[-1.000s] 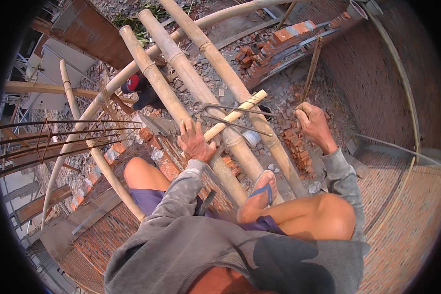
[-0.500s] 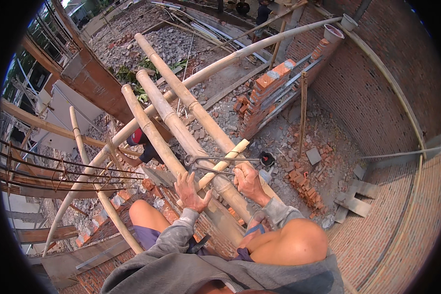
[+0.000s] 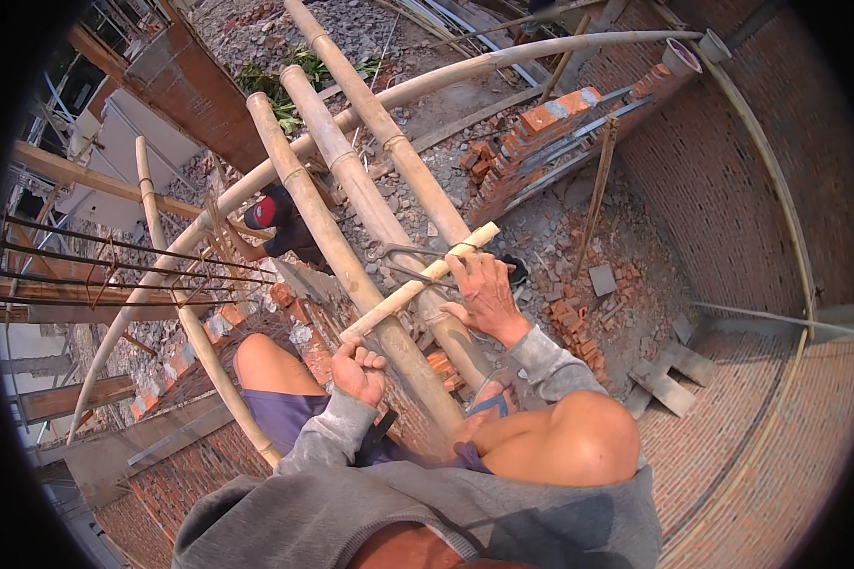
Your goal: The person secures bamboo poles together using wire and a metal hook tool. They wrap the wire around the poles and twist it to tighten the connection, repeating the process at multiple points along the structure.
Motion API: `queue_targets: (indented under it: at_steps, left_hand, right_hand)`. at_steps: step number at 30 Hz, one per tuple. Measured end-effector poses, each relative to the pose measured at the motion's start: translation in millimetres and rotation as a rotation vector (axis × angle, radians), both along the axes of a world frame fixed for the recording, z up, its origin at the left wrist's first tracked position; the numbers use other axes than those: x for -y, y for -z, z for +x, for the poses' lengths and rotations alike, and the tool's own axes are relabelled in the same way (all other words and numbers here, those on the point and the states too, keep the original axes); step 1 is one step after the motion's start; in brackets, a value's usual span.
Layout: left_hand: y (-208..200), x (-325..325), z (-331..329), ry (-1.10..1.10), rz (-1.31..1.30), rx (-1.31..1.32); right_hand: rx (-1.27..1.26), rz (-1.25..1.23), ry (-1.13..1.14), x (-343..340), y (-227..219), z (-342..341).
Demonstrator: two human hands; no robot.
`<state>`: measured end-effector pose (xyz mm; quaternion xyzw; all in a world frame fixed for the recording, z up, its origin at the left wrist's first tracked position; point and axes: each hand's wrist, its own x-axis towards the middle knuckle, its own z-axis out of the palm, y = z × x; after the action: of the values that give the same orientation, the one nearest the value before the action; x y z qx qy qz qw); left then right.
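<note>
A short pale bamboo stick [image 3: 417,288] lies slantwise across the thick bamboo poles [image 3: 361,194] before me. Its near end meets the curled fingers of my left hand [image 3: 359,374], closed at the tip. My right hand [image 3: 491,296] is at the stick's far part, fingertips against its side and thumb spread away, pointing left. Under the stick runs a dark long-handled metal tool [image 3: 389,250] with a curved head, like pincers. Its handles reach toward my right hand, which partly hides them. I squat with one sandalled foot [image 3: 491,408] beside the poles.
Below to the left a person in a red-and-dark cap [image 3: 262,212] is by a crossing bamboo pole [image 3: 427,87]. Thin steel bars [image 3: 114,261] stick out at left. Beneath lie rubble and loose bricks [image 3: 571,332]; a part-built brick wall [image 3: 531,142] stands at right, with buckets [image 3: 681,57] beyond.
My right hand has left the tool's handle and spread by the stick. My left hand has gone from spread fingers to curled ones, lower at the stick's near end. The stick has shifted toward me.
</note>
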<state>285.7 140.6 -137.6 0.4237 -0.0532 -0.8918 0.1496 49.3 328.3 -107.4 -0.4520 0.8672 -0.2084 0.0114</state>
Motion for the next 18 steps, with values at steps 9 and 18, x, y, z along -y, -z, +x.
queue_targets:
  at_steps: [9,18]
  left_hand:
    - [58,-13,-30,0.170,-0.135,0.466]
    - [93,8,-42,-0.015,-0.138,0.273]
  right_hand:
    - [-0.034,0.400,-0.053,-13,39,-43]
    - [0.142,0.059,-0.073,-36,-81,-103]
